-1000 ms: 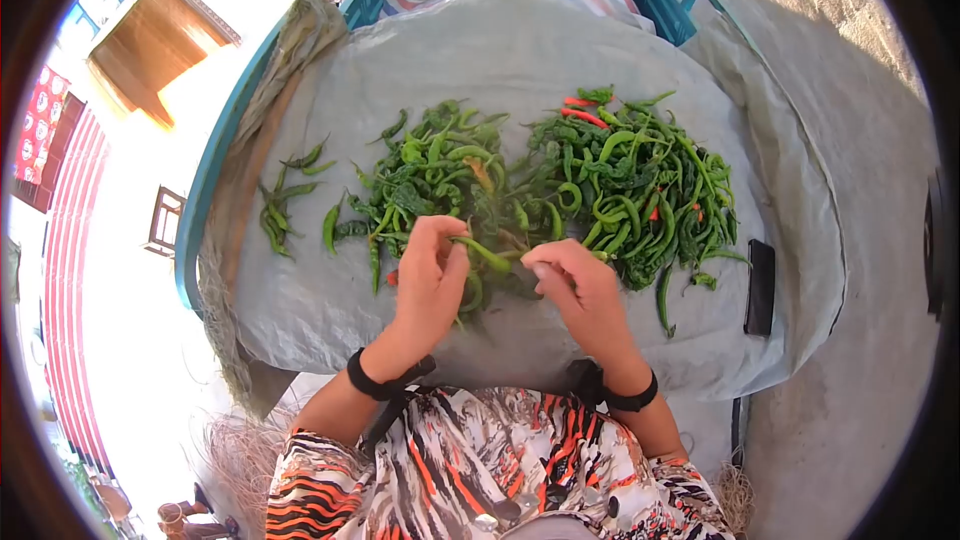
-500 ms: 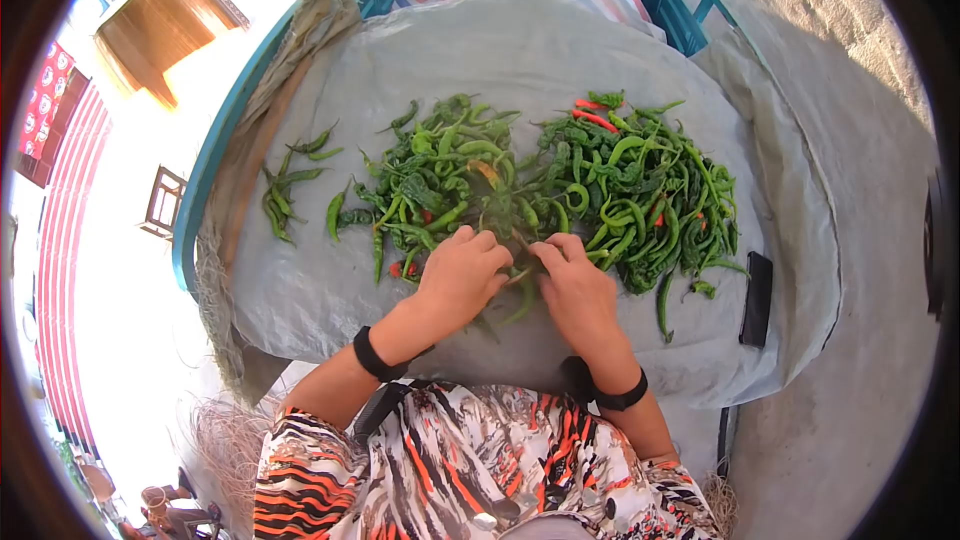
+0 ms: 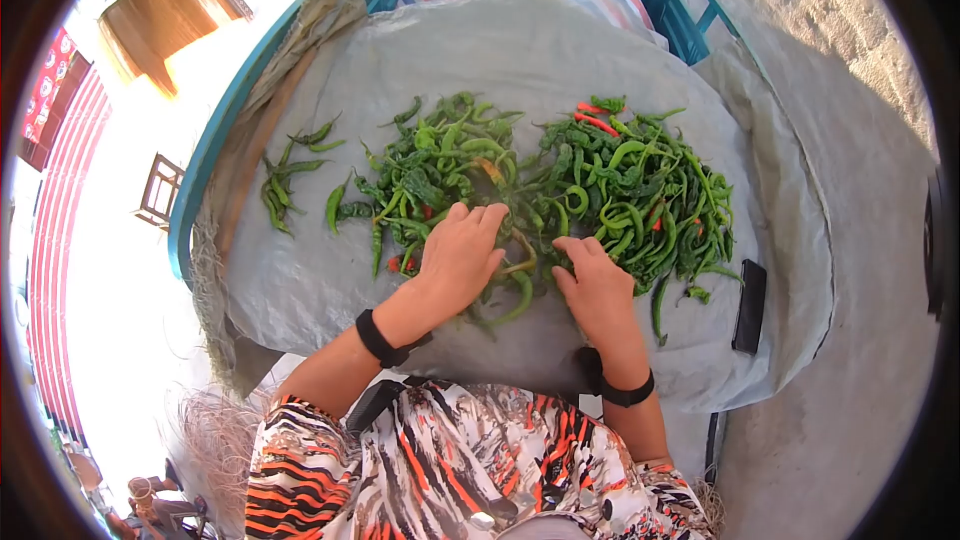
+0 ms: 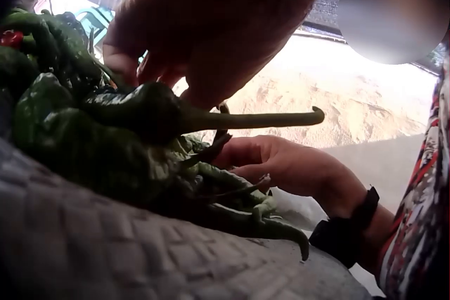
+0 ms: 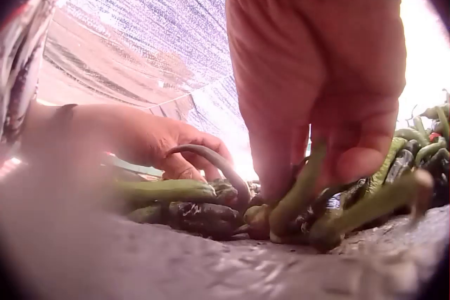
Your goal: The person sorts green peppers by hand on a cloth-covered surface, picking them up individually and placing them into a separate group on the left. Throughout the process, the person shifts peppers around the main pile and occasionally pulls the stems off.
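Two heaps of green chilli peppers lie side by side on a grey sheet [image 3: 560, 40] in the head view. My left hand [image 3: 460, 255] reaches over the near edge of the left heap [image 3: 430, 155], its fingertips down among the peppers. Beside the near left corner of the right heap [image 3: 650, 185], my right hand [image 3: 600, 285] has its thumb and forefinger apart. A curved green pepper [image 3: 519, 302] lies between the hands. In the right wrist view, the right hand's fingers [image 5: 278, 152] point down at the peppers, their tips partly hidden by stalks.
A black phone [image 3: 748, 305] lies at the sheet's right side. Several loose peppers [image 3: 280, 195] lie left of the heaps. A teal cart rail [image 3: 190, 210] borders the sheet on the left. Red peppers [image 3: 597, 124] show at the right heap's far edge.
A second ago both hands held a green pepper between them; now they are apart. The left hand has moved forward over the left heap, and the right hand slightly to the right.
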Tool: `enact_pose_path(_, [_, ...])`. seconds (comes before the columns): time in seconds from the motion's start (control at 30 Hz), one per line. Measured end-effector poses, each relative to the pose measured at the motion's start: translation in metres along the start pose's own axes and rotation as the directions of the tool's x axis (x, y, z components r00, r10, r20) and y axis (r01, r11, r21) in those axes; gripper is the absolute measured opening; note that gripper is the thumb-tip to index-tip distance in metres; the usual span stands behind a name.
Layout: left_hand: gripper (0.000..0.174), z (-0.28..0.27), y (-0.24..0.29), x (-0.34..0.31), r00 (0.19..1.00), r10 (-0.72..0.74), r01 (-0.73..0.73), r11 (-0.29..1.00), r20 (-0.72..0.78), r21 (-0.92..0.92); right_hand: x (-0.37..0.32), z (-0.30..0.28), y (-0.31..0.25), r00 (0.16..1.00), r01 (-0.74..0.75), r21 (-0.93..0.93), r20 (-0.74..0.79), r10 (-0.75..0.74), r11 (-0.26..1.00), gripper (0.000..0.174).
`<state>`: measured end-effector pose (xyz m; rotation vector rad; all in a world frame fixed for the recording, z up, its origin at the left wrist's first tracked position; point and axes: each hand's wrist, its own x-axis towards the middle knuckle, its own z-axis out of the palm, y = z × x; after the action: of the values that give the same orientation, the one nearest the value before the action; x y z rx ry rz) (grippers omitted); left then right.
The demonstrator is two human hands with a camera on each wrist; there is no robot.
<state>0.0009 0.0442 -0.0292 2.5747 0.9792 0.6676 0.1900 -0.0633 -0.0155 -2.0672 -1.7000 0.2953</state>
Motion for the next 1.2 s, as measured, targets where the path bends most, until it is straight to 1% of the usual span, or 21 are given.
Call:
enact_pose_path(0.07, [0.063,0.003,-0.001,0.001,0.998,-0.064,0.065,0.998,0.022,-0.020,-0.001,-0.002,-0.005,1.000,0.004,0.039,0.001,-0.004,0.999,0.023])
enact_pose_path(0.13, [0.067,0.004,-0.003,0.004,0.984,-0.169,0.172,0.983,0.052,-0.058,-0.001,-0.008,-0.012,0.994,-0.031,0.178,-0.098,0.049,0.984,0.023])
enact_pose_path(0.17, [0.067,0.005,-0.005,0.004,0.985,-0.166,0.168,0.984,0.045,-0.058,-0.001,-0.013,-0.014,0.986,-0.043,0.247,-0.145,0.081,0.968,0.023])
enact_pose_path(0.27, [0.067,0.010,-0.009,0.002,0.986,-0.157,0.160,0.986,0.048,-0.054,0.002,-0.025,-0.016,0.943,0.029,0.429,-0.312,0.118,0.903,0.025])
enact_pose_path(0.3, [0.067,0.010,-0.009,0.003,0.986,-0.155,0.158,0.986,0.065,-0.048,0.003,-0.032,-0.020,0.933,0.043,0.442,-0.338,0.121,0.896,0.026])
enact_pose_path(0.4, [0.062,0.008,-0.007,0.003,0.987,-0.141,0.149,0.985,0.081,-0.089,0.018,-0.034,-0.001,0.826,0.201,0.151,-0.558,-0.084,0.968,0.025])
enact_pose_path(0.43, [0.060,0.006,-0.006,0.004,0.988,-0.134,0.142,0.983,0.077,-0.112,0.024,-0.040,-0.007,0.755,0.180,-0.105,-0.622,-0.206,0.978,0.028])
enact_pose_path(0.53, [0.050,-0.010,0.004,0.003,0.988,-0.147,0.139,0.980,-0.050,-0.143,0.021,-0.031,-0.004,0.861,0.185,0.233,-0.507,-0.043,0.955,0.035])
enact_pose_path(0.57, [0.048,-0.014,0.007,0.003,0.988,-0.112,0.095,0.984,-0.109,-0.148,0.016,-0.029,-0.007,0.932,0.147,0.361,-0.363,-0.006,0.921,0.040])
enact_pose_path(0.63, [0.045,-0.022,0.012,0.003,0.974,-0.040,0.007,0.989,-0.223,-0.147,0.011,-0.021,-0.021,0.979,0.130,0.497,-0.199,-0.032,0.858,0.042])
enact_pose_path(0.67, [0.044,-0.023,0.015,0.004,0.969,-0.047,0.003,0.984,-0.243,-0.179,0.009,-0.017,-0.027,0.992,0.112,0.558,-0.117,-0.055,0.822,0.043])
enact_pose_path(0.73, [0.044,-0.024,0.021,0.006,0.956,-0.063,-0.007,0.971,-0.286,-0.240,0.010,-0.012,-0.034,0.980,0.192,0.513,-0.152,-0.131,0.836,0.043])
enact_pose_path(0.8, [0.044,-0.025,0.020,0.007,0.957,-0.057,-0.008,0.975,-0.286,-0.222,0.013,-0.015,-0.040,0.968,0.244,0.469,-0.165,-0.187,0.849,0.041])
enact_pose_path(0.9, [0.043,-0.024,0.021,0.012,0.943,-0.016,-0.077,0.961,-0.333,-0.265,0.013,-0.002,-0.034,0.996,0.088,0.745,-0.081,-0.041,0.661,0.035])
enact_pose_path(0.93, [0.042,-0.024,0.021,0.013,0.934,0.001,-0.111,0.951,-0.357,-0.289,0.014,-0.004,-0.034,0.988,0.111,0.719,-0.153,0.001,0.686,0.033])
enact_pose_path(1.0, [0.042,-0.027,0.023,0.011,0.942,-0.069,-0.033,0.955,-0.329,-0.296,0.017,-0.014,-0.033,0.953,0.148,0.658,-0.294,0.071,0.739,0.030])
enact_pose_path(1.03, [0.042,-0.028,0.024,0.009,0.944,-0.105,0.008,0.954,-0.312,-0.298,0.018,-0.023,-0.032,0.954,0.054,0.762,-0.231,0.193,0.646,0.028])
enact_pose_path(1.1, [0.040,-0.030,0.015,-0.001,0.989,-0.034,0.000,0.972,-0.141,-0.237,0.031,-0.033,-0.020,0.845,0.157,0.435,-0.524,0.108,0.887,0.026])
enact_pose_path(1.13, [0.039,-0.030,0.012,-0.006,0.999,-0.001,-0.010,0.978,-0.052,-0.208,0.035,-0.036,-0.017,0.767,0.168,0.236,-0.641,0.024,0.957,0.025])
enact_pose_path(1.17, [0.039,-0.030,0.014,-0.011,0.999,0.003,0.005,0.982,0.041,-0.190,0.034,-0.036,-0.017,0.802,0.184,0.177,-0.596,-0.043,0.967,0.024])
enact_pose_path(1.2, [0.040,-0.028,0.014,-0.015,0.996,0.074,-0.065,0.984,0.043,-0.169,0.034,-0.034,-0.017,0.832,0.204,0.122,-0.544,-0.107,0.971,0.024])
